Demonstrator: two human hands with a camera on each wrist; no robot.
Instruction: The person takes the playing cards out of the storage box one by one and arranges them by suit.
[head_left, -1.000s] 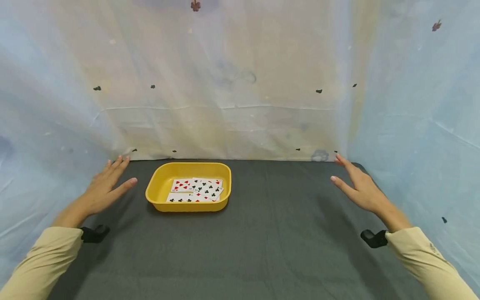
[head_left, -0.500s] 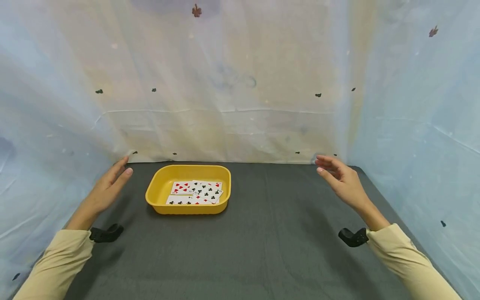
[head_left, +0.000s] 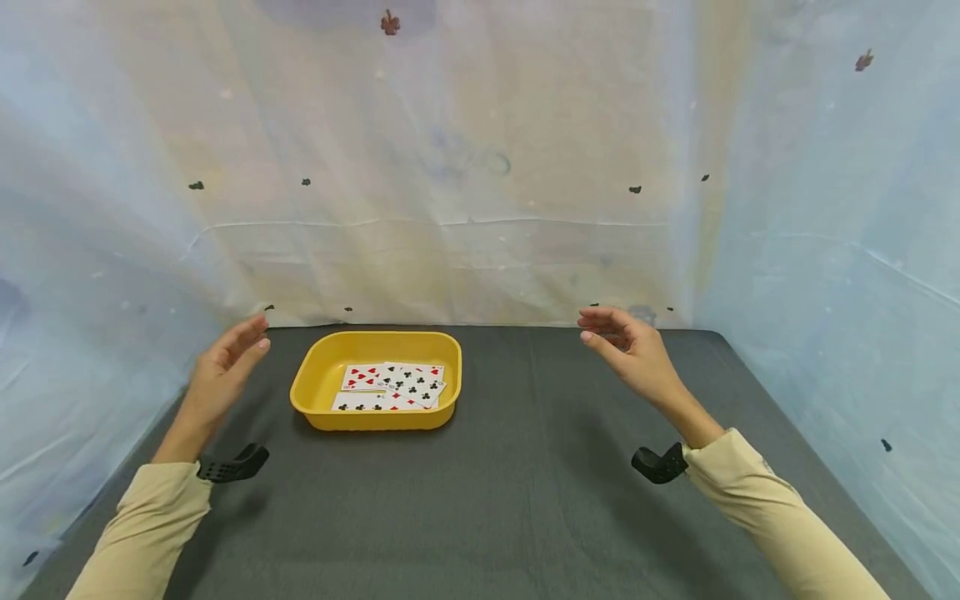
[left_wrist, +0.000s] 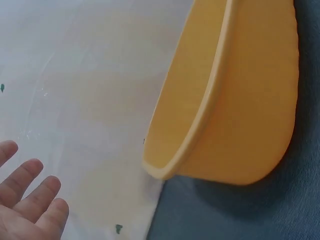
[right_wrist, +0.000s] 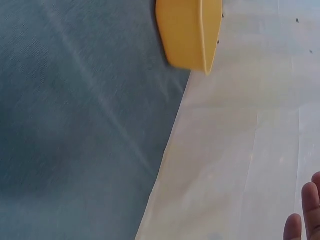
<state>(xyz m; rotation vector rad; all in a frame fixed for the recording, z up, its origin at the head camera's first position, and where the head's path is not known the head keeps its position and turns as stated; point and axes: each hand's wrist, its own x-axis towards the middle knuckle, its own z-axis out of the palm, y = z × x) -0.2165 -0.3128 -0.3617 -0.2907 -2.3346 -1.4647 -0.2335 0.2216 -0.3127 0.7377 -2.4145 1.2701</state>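
In the head view, a yellow tray [head_left: 327,373] sits a little left of the middle of the frame, on a dark gray table [head_left: 525,483]. Playing cards [head_left: 392,385] lie face up inside it, some on top of others. The left hand [head_left: 219,377] hangs in the air just left of the tray, fingers loose and a bit bent, holding nothing. The right hand [head_left: 632,357] hangs well to the right of the tray, fingers softly curled, also holding nothing. The tray looks light, so I think a quick bump from either hand could slide it or tip it, and the loose cards could spill out. The cards are too small here to count or read well.

In the left wrist view, the tray [left_wrist: 240,100] fills the upper right of the frame, seen from the side. Only the fingertips [left_wrist: 30,200] show, at the lower left, spread and touching nothing. The cards are hidden behind the tray wall.

In the right wrist view, the tray [right_wrist: 187,30] is at the top, cut off by the edge. Two fingertips [right_wrist: 310,205] peek in at the lower right, so I cannot tell the hand's shape from here. The table looks blurry.
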